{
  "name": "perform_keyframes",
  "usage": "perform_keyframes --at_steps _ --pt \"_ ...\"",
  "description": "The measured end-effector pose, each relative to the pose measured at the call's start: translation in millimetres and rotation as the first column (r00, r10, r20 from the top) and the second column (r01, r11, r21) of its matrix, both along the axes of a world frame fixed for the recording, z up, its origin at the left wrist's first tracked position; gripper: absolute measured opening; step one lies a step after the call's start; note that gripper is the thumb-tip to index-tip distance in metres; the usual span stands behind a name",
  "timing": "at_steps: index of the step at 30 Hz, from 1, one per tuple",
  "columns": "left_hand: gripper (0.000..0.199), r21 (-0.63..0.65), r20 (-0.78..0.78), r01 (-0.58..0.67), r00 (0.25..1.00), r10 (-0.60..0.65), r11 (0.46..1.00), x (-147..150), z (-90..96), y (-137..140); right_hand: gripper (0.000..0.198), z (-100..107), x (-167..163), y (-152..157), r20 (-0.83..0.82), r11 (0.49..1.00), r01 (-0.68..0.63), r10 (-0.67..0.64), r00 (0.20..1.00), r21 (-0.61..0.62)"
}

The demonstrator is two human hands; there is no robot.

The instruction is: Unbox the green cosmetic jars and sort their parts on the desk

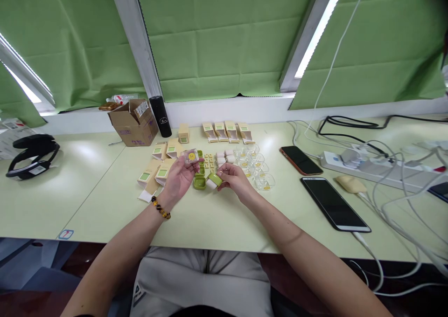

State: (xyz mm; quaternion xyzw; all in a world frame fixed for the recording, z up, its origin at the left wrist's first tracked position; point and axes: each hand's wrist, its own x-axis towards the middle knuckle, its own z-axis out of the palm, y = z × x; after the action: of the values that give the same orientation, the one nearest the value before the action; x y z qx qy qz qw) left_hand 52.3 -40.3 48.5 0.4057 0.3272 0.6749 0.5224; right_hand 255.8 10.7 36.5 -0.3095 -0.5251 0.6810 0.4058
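Observation:
My left hand (179, 176) is closed around a small clear plastic box (191, 156) with a round yellow sticker, raised above the table. In my right hand (234, 179) I pinch a small green case (214, 179) with a white part showing at its lower end, tilted. Just below and between the hands sits an open green tray (199, 182), with more green ones in a column behind it. Small yellowish pieces (209, 161) lie in rows beside them. Pale pink and white blocks (224, 156) stand further right, next to several clear plastic shells (265, 181).
Beige cartons (149, 173) lie at left, and more cartons (229, 132) stand at the back. A cardboard box (135, 123) and a black cylinder (161, 116) stand behind. To the right are two phones (334, 205), a power strip (371, 165) and tangled cables.

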Motion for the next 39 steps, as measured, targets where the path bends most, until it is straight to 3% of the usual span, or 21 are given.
perform_keyframes --at_steps 5,9,12,15,17,19,22,25,27,29,34,36,39 --pt "0.055 -0.055 0.051 0.079 0.996 -0.077 0.995 0 7.3 -4 0.039 0 -1 -2 0.009 1.000 -0.014 0.015 1.000 -0.013" --pt "0.063 -0.053 -0.005 0.110 0.994 -0.111 0.992 -1 7.6 -6 0.037 1 0 -2 -0.028 0.999 -0.015 0.013 1.000 -0.037" --pt "0.057 -0.014 -0.028 0.116 0.993 -0.116 0.993 -1 5.4 -5 0.033 2 1 -2 -0.103 0.997 -0.026 0.018 0.995 -0.071" --pt "0.050 0.090 -0.129 0.090 0.989 -0.078 0.992 -3 1.9 -5 0.028 6 5 0 -0.251 0.995 0.002 -0.026 0.968 -0.098" --pt "0.053 0.125 -0.288 0.091 0.956 -0.051 0.988 -3 -0.5 -6 0.027 9 8 2 -0.347 0.993 0.060 -0.090 0.933 -0.098" --pt "0.055 0.117 -0.519 0.085 0.855 -0.012 0.990 -3 -2.3 -8 0.025 12 11 3 -0.404 0.988 0.132 -0.153 0.902 -0.081" --pt "0.051 0.170 -0.846 0.047 0.519 0.121 0.984 3 -3.3 -14 0.024 13 13 6 -0.429 0.977 0.212 -0.206 0.879 -0.036" --pt "0.048 0.251 -0.957 0.119 0.178 0.228 0.961 12 -3.0 -21 0.025 12 12 5 -0.428 0.972 0.235 -0.219 0.877 -0.017" --pt "0.047 0.249 -0.969 0.181 0.043 0.245 0.951 18 -3.3 -23 0.025 12 12 4 -0.423 0.972 0.232 -0.219 0.879 -0.020" --pt "0.049 0.234 -0.969 0.214 -0.022 0.244 0.948 21 -4.7 -24 0.025 13 11 2 -0.422 0.974 0.225 -0.215 0.881 -0.027" --pt "0.052 0.265 -0.958 0.215 -0.049 0.282 0.940 20 -8.4 -23 0.024 13 10 0 -0.394 0.973 0.226 -0.223 0.892 -0.041" --pt "0.061 0.276 -0.956 0.194 -0.046 0.290 0.941 18 -7.4 -22 0.026 11 9 0 -0.369 0.973 0.227 -0.223 0.902 -0.034" --pt "0.077 0.352 -0.936 0.110 0.021 0.352 0.930 15 -2.8 -21 0.033 8 6 1 -0.322 0.974 0.225 -0.212 0.922 0.001"
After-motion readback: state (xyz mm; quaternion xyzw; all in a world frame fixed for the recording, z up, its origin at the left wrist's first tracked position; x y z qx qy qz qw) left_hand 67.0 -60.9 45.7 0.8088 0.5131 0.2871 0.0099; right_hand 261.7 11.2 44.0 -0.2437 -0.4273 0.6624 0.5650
